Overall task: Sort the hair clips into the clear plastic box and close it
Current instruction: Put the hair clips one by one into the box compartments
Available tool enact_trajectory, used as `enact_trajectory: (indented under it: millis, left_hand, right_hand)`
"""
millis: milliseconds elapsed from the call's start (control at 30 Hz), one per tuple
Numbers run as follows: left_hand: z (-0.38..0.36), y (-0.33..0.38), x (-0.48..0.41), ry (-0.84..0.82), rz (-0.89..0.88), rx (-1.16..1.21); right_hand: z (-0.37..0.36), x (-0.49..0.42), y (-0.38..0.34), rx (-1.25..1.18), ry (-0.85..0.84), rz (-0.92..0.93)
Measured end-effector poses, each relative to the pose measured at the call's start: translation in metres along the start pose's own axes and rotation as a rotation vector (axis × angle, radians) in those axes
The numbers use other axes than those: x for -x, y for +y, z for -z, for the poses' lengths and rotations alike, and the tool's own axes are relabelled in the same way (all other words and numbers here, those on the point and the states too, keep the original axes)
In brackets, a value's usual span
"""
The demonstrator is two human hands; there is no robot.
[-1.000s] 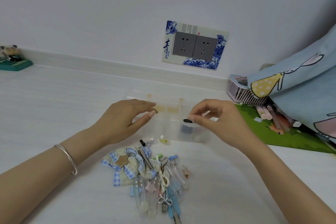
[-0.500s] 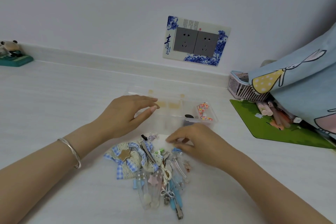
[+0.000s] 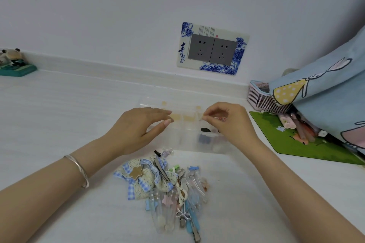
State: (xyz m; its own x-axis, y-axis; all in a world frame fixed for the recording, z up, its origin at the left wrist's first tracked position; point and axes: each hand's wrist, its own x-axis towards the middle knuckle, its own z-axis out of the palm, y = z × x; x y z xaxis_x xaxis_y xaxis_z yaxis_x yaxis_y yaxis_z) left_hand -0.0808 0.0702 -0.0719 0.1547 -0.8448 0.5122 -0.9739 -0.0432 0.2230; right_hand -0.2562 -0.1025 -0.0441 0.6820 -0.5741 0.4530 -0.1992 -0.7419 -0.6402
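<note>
White table [image 3: 59, 114] runs along a plain wall with a double socket [image 3: 212, 49]. The clear plastic box [image 3: 189, 141] sits open in the middle, a black clip [image 3: 205, 130] inside. The left hand [image 3: 138, 130] rests at the box's left end, fingers straight and relaxed. The right hand [image 3: 231, 124] hovers over the box, fingers pinching a small clip [image 3: 201, 118]. Just in front lies the pile of hair clips [image 3: 167, 183].
</note>
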Motion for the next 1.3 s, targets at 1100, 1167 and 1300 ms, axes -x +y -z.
enact_trajectory:
  millis: [1100,1167,1300]
  left_hand:
    - [0.0,-0.004,0.0,-0.017,0.021,0.068]
    - [0.0,-0.004,0.001,-0.013,0.01,0.041]
    - [0.0,-0.004,0.001,-0.003,0.012,0.02]
  right_hand:
    - [-0.012,0.033,-0.043,-0.343,-0.099,0.179]
    - [0.0,0.021,-0.032,-0.354,0.111,0.147]
    - [-0.004,0.007,-0.003,-0.162,0.12,0.057]
